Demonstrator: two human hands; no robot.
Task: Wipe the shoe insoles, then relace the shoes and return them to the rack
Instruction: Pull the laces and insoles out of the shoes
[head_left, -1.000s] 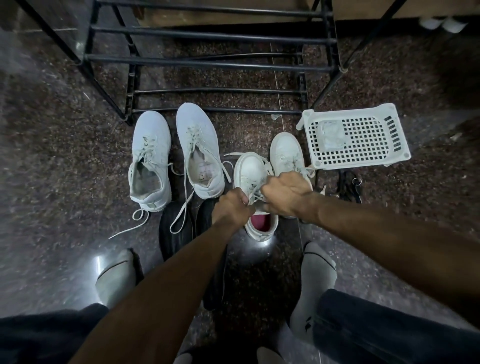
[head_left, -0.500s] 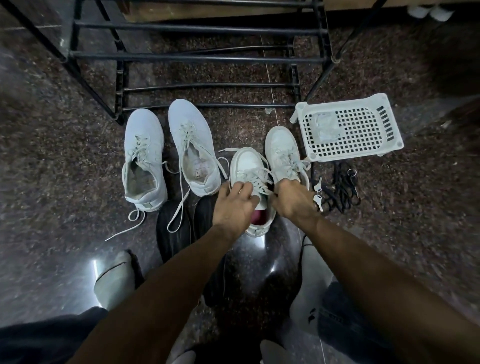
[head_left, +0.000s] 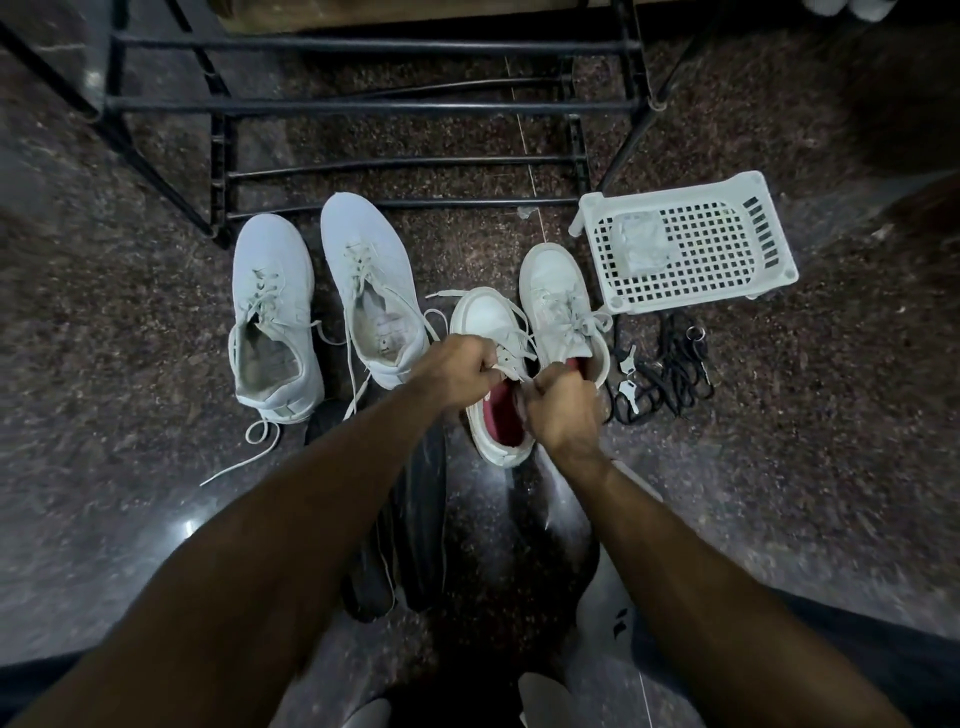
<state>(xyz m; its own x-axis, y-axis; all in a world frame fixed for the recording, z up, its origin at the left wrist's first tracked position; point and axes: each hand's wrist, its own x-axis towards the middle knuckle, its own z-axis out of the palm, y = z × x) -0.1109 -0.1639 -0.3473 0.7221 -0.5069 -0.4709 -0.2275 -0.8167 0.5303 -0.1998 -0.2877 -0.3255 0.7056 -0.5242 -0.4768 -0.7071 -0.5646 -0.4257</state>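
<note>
A small white shoe with a red insole (head_left: 488, 332) stands on the dark floor in front of me. My left hand (head_left: 457, 371) pinches its white lace (head_left: 511, 358) at the tongue, and my right hand (head_left: 563, 410) grips the lace's other end over the shoe's opening. Its mate (head_left: 556, 291), laced and tied, stands just to the right. Two larger pale sneakers (head_left: 272, 291) (head_left: 369, 270) stand to the left with loose laces trailing. The black metal shoe rack (head_left: 374, 104) is behind them.
A white perforated plastic basket (head_left: 769, 228) holding a folded wipe (head_left: 641, 244) sits at the right. Black laces and keys (head_left: 670, 369) lie in front of it. A pair of black insoles (head_left: 415, 519) lies between my arms. My socked feet flank the shoes.
My right hand has drawn back toward me over the shoe's heel with the lace. The left hand stays at the tongue. The camera has tilted slightly.
</note>
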